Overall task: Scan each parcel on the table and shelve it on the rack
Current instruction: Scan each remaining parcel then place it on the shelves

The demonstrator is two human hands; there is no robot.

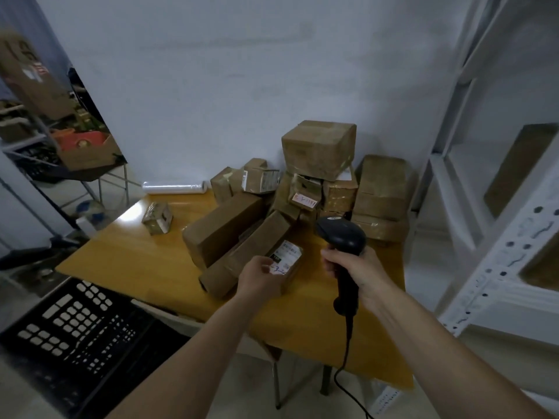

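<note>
The left hand (260, 278) has its grip closed around a small parcel (286, 264), thumb on the white label that faces up, holding it over the near part of the wooden bench (127, 261). The right hand (355, 269) is wrapped tight around the handle of a black barcode scanner (341, 234), whose head sits just right of and above the parcel; its cord (348, 355) hangs past the bench edge and runs out of the bottom of the view. Behind the held parcel lies a crowded heap: two long cartons (223, 228) lean across each other, and smaller boxes behind them are stacked against the wall, topped by a large cube-shaped box (319, 152). A flat stack of cartons (382, 198) stands at the right rear corner. One little box (157, 217) sits alone on the left of the bench, well apart from the heap, with a roll of clear film (175, 188) near the back edge. The white metal rack (496, 261) stands at the right, cut off by the frame, with brown parcels (518, 167) dimly seen on its shelves. A black perforated crate (75, 328) fills the lower left. The label's print is too blurred to read, and the left fingers under the parcel are hidden.
</note>
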